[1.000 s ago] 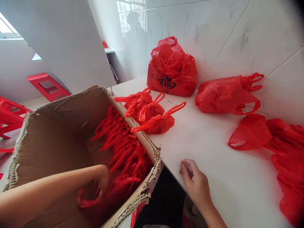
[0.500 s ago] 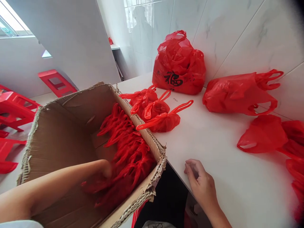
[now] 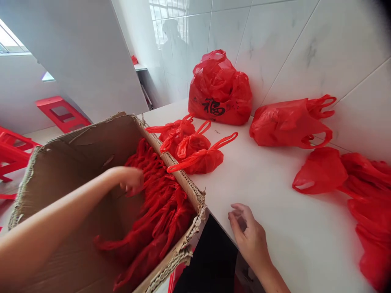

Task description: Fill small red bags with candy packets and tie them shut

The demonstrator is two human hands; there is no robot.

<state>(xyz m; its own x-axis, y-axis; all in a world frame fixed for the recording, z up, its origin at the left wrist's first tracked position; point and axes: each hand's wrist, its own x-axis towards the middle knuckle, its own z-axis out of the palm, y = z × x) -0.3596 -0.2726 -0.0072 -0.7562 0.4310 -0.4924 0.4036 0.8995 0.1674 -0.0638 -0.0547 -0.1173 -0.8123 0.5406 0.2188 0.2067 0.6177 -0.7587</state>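
torn-rimmed brown cardboard box [image 3: 76, 156], left hand [image 3: 132, 180] inside by crumpled red plastic bags [image 3: 165, 203]
the left hand curls, blurred, any hold unclear; the bags' row lies at its four o'clock, long axis eleven to five, nearer it than the right hand [image 3: 249, 232], half-curled and empty on the flat white table [image 3: 305, 244].

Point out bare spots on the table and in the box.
Table: its middle, between the three tied bags, right hand and loose bags. Box: a floor strip between its left wall and the packed bags, near the left hand. Crowded: the box's right side, and the table along the tiled wall.
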